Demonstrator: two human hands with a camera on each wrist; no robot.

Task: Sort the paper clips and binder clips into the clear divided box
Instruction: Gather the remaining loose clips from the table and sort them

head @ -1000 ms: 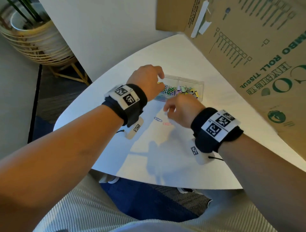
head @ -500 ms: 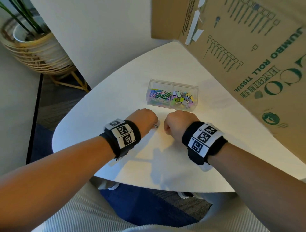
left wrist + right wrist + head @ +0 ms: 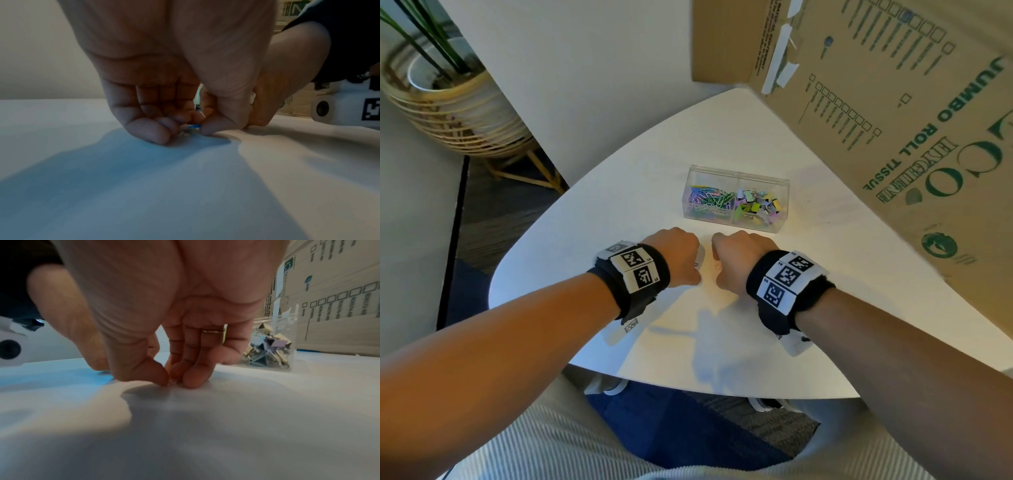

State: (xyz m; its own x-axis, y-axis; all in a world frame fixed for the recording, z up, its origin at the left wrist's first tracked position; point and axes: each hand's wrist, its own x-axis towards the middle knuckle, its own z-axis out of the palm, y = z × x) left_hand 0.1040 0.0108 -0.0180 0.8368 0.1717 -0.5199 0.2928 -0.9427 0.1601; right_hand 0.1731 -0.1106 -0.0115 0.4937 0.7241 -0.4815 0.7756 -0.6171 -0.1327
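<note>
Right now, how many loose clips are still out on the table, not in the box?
2. A blue paper clip is under the left hand; a pale one is under the right hand. Both hands cover the table, so more may be hidden.

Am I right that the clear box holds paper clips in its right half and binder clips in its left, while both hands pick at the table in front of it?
Almost. The halves are swapped: in the head view the clear box holds paper clips in its left half and binder clips in its right. Both the left hand and right hand do pick at the table in front of it.
</note>
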